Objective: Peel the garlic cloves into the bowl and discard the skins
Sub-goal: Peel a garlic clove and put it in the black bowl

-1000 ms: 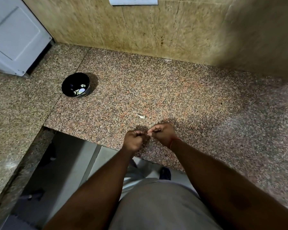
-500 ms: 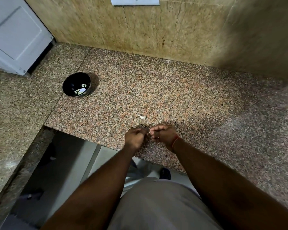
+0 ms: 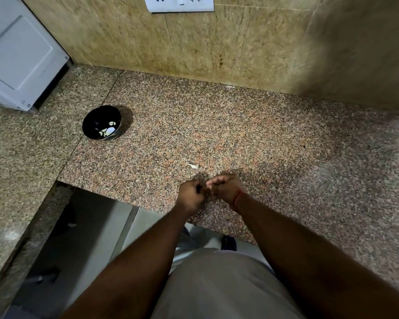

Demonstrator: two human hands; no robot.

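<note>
Left hand (image 3: 190, 195), right hand (image 3: 225, 188) curled, touching; contents hidden

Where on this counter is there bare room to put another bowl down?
Bare granite of the counter runs from the black bowl rightward along the wall, and on the right beyond the right hand. The near edge is busiest: the left hand and right hand meet there, with a small white scrap just behind.

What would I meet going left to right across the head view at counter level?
White appliance → black bowl holding peeled cloves → scrap of garlic skin on the granite counter → left hand → right hand, fingertips meeting the left's.
</note>
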